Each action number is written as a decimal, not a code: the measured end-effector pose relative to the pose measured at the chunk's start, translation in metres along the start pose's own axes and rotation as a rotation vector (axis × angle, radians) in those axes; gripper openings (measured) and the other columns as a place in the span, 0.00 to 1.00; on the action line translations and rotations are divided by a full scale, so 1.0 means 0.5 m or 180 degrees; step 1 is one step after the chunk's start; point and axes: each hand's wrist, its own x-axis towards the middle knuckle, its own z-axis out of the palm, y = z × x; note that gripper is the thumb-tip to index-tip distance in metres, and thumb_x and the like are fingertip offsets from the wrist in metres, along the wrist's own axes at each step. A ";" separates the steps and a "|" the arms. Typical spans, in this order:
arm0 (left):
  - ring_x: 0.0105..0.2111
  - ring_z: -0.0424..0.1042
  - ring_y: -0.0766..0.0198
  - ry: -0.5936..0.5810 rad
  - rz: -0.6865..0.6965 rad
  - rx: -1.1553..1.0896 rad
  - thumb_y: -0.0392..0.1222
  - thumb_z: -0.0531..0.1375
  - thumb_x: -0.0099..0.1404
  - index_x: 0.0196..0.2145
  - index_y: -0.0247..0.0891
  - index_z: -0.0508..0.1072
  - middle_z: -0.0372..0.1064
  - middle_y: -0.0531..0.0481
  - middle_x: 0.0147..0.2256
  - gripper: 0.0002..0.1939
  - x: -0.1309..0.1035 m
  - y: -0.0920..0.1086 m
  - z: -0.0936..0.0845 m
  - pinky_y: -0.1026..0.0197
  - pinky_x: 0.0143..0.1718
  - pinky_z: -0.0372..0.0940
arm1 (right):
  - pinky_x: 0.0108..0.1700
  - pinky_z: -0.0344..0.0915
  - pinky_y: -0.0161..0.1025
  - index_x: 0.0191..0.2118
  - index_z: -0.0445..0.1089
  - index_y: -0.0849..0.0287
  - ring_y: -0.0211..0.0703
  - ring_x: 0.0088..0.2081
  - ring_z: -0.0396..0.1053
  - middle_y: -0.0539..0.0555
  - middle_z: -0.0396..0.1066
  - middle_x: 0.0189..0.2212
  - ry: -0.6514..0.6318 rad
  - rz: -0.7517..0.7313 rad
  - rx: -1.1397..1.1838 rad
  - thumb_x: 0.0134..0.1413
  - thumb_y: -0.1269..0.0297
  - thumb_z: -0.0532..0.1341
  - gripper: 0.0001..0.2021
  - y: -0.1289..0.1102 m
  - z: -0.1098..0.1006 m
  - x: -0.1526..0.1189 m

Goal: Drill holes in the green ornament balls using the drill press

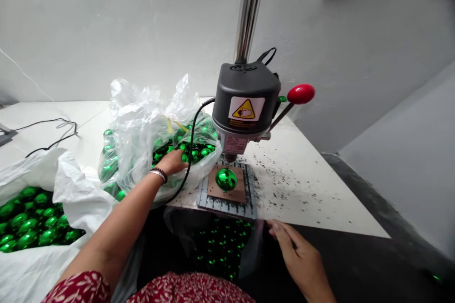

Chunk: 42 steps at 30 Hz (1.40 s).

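Observation:
My left hand [172, 163] reaches into a clear plastic bag [130, 125] of shiny green balls [204, 151]; its fingertips are hidden among the balls. Below the table's front edge, my right hand [296, 251] has its thumb and fingers pinched together at the rim of another clear bag [250, 251], which hangs low with many green balls inside. Between the hands stands a small black bench drill [245, 97] with a red-knobbed lever [301, 94]. Under its chuck, a single green ball [226, 179] rests on a brown square pad [231, 196], touched by neither hand.
A white sack [81, 199] of green balls lies open at the left. The drill's black cable [190, 165] loops down close to my left hand. Dark shavings [284, 180] litter the white table right of the slotted base [250, 210]. A wall stands behind.

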 end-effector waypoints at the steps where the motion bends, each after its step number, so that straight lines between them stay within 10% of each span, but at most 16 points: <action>1: 0.48 0.74 0.46 0.0298 -0.0121 0.0002 0.42 0.62 0.59 0.52 0.27 0.72 0.74 0.30 0.48 0.25 -0.018 0.003 -0.016 0.53 0.49 0.67 | 0.42 0.76 0.37 0.36 0.79 0.55 0.44 0.37 0.77 0.56 0.78 0.36 0.0029 -0.0068 0.0002 0.52 0.37 0.56 0.26 -0.007 0.004 0.001; 5: 0.47 0.72 0.52 0.1344 -0.0021 -0.0921 0.51 0.63 0.59 0.58 0.33 0.67 0.72 0.38 0.50 0.33 -0.125 0.034 -0.064 0.54 0.51 0.66 | 0.44 0.74 0.40 0.43 0.77 0.57 0.45 0.42 0.75 0.59 0.76 0.42 0.0149 -0.0232 -0.0005 0.49 0.36 0.58 0.29 -0.056 0.035 0.039; 9: 0.28 0.69 0.65 0.0694 -0.0043 -0.2887 0.56 0.61 0.60 0.62 0.35 0.62 0.73 0.49 0.33 0.38 -0.228 0.065 -0.025 0.62 0.31 0.65 | 0.53 0.72 0.45 0.57 0.69 0.56 0.47 0.51 0.72 0.60 0.72 0.51 -0.0132 -0.0517 0.0098 0.44 0.36 0.63 0.38 -0.130 0.094 0.105; 13: 0.29 0.68 0.66 0.0296 -0.0338 -0.3481 0.55 0.64 0.56 0.61 0.35 0.64 0.72 0.49 0.36 0.39 -0.281 0.065 0.054 0.63 0.31 0.64 | 0.59 0.68 0.48 0.60 0.65 0.54 0.48 0.56 0.69 0.59 0.69 0.56 -0.0398 -0.0722 0.0186 0.46 0.40 0.63 0.37 -0.178 0.144 0.147; 24: 0.52 0.70 0.51 0.0282 -0.0382 -0.3209 0.53 0.66 0.54 0.57 0.37 0.71 0.72 0.43 0.53 0.35 -0.303 0.043 0.075 0.51 0.57 0.64 | 0.59 0.67 0.50 0.61 0.61 0.57 0.48 0.53 0.70 0.60 0.69 0.55 -0.0147 -0.0577 0.0096 0.45 0.46 0.64 0.38 -0.155 0.166 0.142; 33: 0.54 0.69 0.48 0.0114 -0.0465 -0.3424 0.54 0.66 0.53 0.57 0.36 0.70 0.70 0.41 0.56 0.36 -0.305 0.050 0.092 0.48 0.60 0.61 | 0.60 0.64 0.57 0.52 0.69 0.58 0.53 0.52 0.68 0.62 0.70 0.51 0.0026 -0.0935 -0.0168 0.42 0.52 0.65 0.29 -0.121 0.189 0.167; 42: 0.50 0.71 0.51 -0.0128 -0.0416 -0.3624 0.51 0.66 0.54 0.58 0.37 0.68 0.72 0.43 0.52 0.36 -0.312 0.055 0.102 0.51 0.56 0.63 | 0.63 0.67 0.44 0.57 0.62 0.56 0.42 0.59 0.67 0.58 0.67 0.57 -0.0173 -0.1548 0.0119 0.54 0.54 0.63 0.26 -0.111 0.138 0.051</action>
